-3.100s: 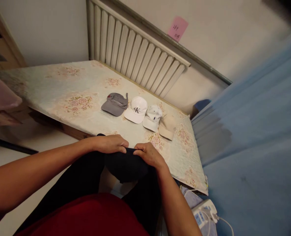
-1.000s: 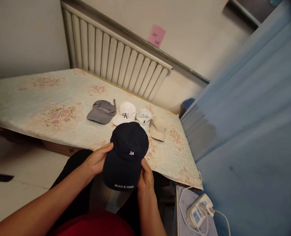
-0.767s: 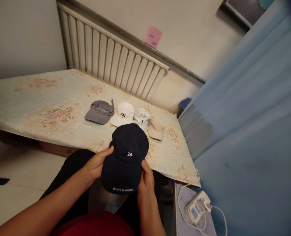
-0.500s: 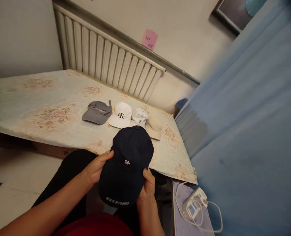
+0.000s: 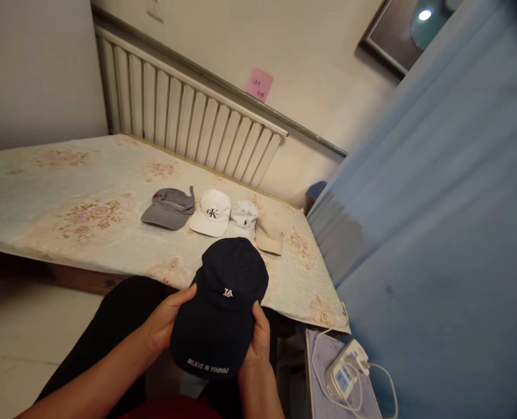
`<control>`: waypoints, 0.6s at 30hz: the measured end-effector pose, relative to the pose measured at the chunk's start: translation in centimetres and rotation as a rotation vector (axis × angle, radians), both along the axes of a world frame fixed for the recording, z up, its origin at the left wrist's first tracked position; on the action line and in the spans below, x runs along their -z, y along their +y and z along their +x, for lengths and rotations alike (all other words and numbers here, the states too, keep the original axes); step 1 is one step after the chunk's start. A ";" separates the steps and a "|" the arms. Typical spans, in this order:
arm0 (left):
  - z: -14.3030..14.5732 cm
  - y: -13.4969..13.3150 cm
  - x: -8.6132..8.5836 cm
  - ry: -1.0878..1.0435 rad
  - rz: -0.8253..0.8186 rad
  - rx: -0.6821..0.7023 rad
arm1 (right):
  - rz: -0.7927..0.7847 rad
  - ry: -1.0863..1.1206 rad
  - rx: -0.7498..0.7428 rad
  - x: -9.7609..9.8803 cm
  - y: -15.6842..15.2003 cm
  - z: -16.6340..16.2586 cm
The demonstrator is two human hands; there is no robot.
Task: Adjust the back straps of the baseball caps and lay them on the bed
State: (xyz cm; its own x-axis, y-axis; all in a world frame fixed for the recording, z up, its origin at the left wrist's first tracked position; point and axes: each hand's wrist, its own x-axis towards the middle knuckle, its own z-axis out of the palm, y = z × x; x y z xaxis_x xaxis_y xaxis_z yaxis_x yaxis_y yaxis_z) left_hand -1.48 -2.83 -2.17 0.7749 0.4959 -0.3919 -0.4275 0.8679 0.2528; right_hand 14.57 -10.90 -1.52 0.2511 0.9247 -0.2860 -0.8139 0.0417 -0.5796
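A dark navy baseball cap (image 5: 217, 317) is held over my lap, its brim toward me. It bears a small white "LA" on the front and "BELIEVE IN YOURSELF" along the brim. My left hand (image 5: 168, 317) grips its left side, thumb on top; my right hand (image 5: 257, 337) grips the right side the same way. The fingers beneath the cap are hidden. Beyond it, on the bed, lie a grey cap (image 5: 168, 209), a white cap with black letters (image 5: 211, 214), a smaller white cap (image 5: 243, 216) and a beige cap (image 5: 269, 235), side by side in a row.
The bed (image 5: 35, 203) has a floral cover and stands against a radiator (image 5: 188, 110). A blue curtain (image 5: 437, 233) hangs at the right. On a small table (image 5: 321, 401) at lower right sits a white power strip (image 5: 345, 369) with a looped cable.
The view has tilted up slightly, so the bed and caps sit lower in the picture. Both hands keep hold of the navy cap, which stays in nearly the same pose.
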 end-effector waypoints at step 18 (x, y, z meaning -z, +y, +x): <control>1.1 0.1 0.8 -0.025 0.050 0.070 | 0.062 0.113 0.039 0.4 0.5 2.5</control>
